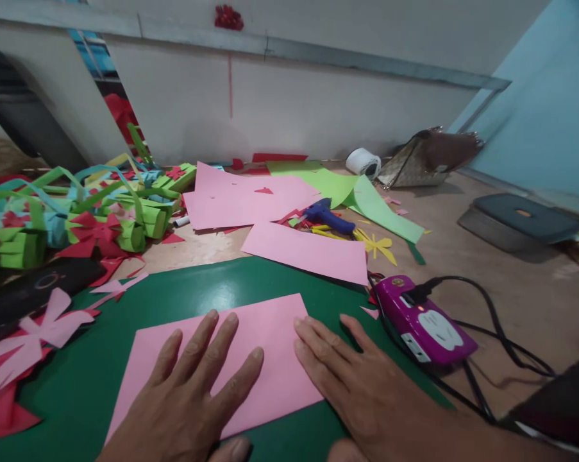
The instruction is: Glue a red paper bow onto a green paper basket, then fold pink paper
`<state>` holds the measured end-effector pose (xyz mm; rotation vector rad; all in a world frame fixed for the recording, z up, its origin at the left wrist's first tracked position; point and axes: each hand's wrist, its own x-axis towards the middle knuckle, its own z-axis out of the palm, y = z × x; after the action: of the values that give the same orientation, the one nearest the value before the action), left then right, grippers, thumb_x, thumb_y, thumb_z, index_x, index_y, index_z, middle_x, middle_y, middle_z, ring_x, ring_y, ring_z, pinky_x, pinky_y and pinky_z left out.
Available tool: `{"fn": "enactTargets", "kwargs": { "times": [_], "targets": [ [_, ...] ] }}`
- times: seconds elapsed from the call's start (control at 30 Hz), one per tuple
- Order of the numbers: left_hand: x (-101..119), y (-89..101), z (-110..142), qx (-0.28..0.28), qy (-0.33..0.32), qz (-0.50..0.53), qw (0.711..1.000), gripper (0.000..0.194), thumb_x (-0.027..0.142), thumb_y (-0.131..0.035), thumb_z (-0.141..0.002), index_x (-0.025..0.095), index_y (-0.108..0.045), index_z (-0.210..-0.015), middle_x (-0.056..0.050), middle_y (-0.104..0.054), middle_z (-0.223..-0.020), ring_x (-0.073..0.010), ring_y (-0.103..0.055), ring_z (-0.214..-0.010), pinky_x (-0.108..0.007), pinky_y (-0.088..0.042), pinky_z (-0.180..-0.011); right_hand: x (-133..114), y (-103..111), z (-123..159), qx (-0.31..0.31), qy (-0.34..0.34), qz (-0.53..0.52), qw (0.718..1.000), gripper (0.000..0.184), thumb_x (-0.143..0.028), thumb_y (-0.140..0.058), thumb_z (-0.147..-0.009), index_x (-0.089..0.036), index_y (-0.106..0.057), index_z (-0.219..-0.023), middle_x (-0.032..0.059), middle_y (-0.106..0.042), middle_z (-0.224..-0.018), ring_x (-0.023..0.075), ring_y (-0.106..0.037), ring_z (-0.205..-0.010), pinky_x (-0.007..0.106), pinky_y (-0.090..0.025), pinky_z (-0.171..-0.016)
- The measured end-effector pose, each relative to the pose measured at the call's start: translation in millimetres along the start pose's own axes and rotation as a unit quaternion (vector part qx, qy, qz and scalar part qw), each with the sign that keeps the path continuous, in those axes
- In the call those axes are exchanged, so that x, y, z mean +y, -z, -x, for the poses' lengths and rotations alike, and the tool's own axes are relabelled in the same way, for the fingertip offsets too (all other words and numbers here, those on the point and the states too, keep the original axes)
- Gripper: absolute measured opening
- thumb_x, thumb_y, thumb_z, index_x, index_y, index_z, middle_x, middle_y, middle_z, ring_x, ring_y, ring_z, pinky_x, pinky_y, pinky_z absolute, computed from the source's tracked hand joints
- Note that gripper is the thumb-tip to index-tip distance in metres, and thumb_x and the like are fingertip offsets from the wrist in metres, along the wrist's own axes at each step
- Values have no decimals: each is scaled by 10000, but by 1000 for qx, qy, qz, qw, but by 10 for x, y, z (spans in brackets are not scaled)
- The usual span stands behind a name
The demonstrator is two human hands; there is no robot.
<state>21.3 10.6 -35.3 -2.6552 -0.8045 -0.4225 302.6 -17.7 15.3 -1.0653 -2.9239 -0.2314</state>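
A pink paper sheet [270, 385] lies flat on the green board [197, 285] in front of me. My left hand [188, 391] rests on the sheet's left half, fingers spread. On the sheet's right edge lie the outstretched fingertips of my right hand [347, 378], its index finger lifted slightly apart from the others. Neither hand grips anything. Just beyond, a narrower pink paper strip [308, 250] overlaps the far edge of the board. Behind it sits a larger pink sheet [251, 202] with a small red scrap on top.
A purple power strip [424, 321] with a black cable sits at right. Near the strip lie a blue glue gun [332, 217] and yellow paper flower [376, 244]. Green paper baskets [125, 224], a black phone [39, 289] and pink paper flower [36, 337] are at left.
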Motion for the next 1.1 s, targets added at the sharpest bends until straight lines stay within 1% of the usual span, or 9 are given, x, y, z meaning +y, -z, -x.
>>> {"fn": "enactTargets", "kwargs": {
  "times": [0.13, 0.23, 0.33, 0.43, 0.57, 0.63, 0.77, 0.97, 1.1],
  "targets": [
    [11, -10, -3, -1, -16, -8, 1000, 773, 712, -352, -840, 295, -285, -1487, -171, -438, -1446, -392, -273, -1370, -518, -163, -1035, 82, 84, -190, -87, -61, -71, 992, 830, -660, -405, -889, 8, -420, -1381, 251, -395, -1439, 396, -387, -1333, 663, -389, -971],
    [36, -25, 2, -10, 14, 2, 1000, 750, 721, -293, -856, 326, -256, -1492, -153, -413, -1470, -387, -272, -1375, -534, -175, -1035, 106, 114, -283, -163, -96, -113, 975, 866, -594, -529, -868, 25, -315, -1435, 272, -267, -1482, 434, -284, -1372, 731, -321, -984],
    [56, -27, 3, -5, 21, 15, 1000, 747, 724, -310, -851, 340, -256, -1490, -129, -392, -1491, -373, -255, -1390, -528, -159, -1054, 110, 109, -319, -188, -111, -132, 967, 891, -550, -576, -860, 24, -251, -1458, 275, -192, -1501, 444, -212, -1392, 751, -269, -1001],
    [72, 10, -7, -20, 37, 39, 998, 742, 691, -325, -860, 326, -230, -1500, -136, -370, -1503, -379, -243, -1397, -546, -176, -1050, 99, 84, -312, -163, -98, -146, 971, 885, -578, -548, -865, 6, -259, -1463, 264, -218, -1506, 425, -204, -1402, 734, -238, -1031],
    [94, 142, -35, -37, 37, 61, 997, 661, 577, -323, -911, 304, -222, -1505, -160, -345, -1512, -400, -265, -1388, -572, -271, -992, 46, 73, -239, -102, -31, -181, 978, 841, -656, -397, -889, -72, -266, -1480, 189, -244, -1534, 323, -189, -1434, 644, -165, -1114],
    [105, 224, -47, -100, 47, 75, 991, 658, 530, -382, -922, 297, -200, -1510, -168, -291, -1536, -405, -240, -1401, -585, -305, -989, 3, 86, -170, -85, 1, -186, 979, 809, -655, -359, -903, -99, -267, -1484, 163, -261, -1537, 278, -181, -1442, 587, -144, -1143],
    [95, 360, -67, -154, 67, 114, 979, 669, 497, -409, -937, 290, -150, -1519, -176, -185, -1569, -433, -172, -1417, -655, -315, -987, -61, 119, -27, -79, 31, -167, 982, 716, -637, -340, -924, -126, -405, -1421, 186, -362, -1493, 316, -284, -1405, 601, -234, -1096],
    [-21, 532, -161, -191, -56, 196, 960, 658, 538, -356, -960, 285, -119, -1519, -140, -228, -1556, -411, -203, -1417, -685, -315, -1001, -59, 156, -7, -36, 43, -145, 988, 584, -595, -355, -943, -195, -492, -1347, 169, -508, -1403, 358, -404, -1327, 644, -333, -981],
    [-21, 609, -219, -208, -68, 207, 954, 623, 541, -368, -959, 334, -153, -1507, -136, -220, -1556, -434, -194, -1411, -730, -313, -972, -54, 181, -64, -21, 57, -124, 990, 553, -563, -349, -956, -163, -543, -1287, 183, -561, -1334, 367, -457, -1266, 628, -337, -965]
  ]
}}
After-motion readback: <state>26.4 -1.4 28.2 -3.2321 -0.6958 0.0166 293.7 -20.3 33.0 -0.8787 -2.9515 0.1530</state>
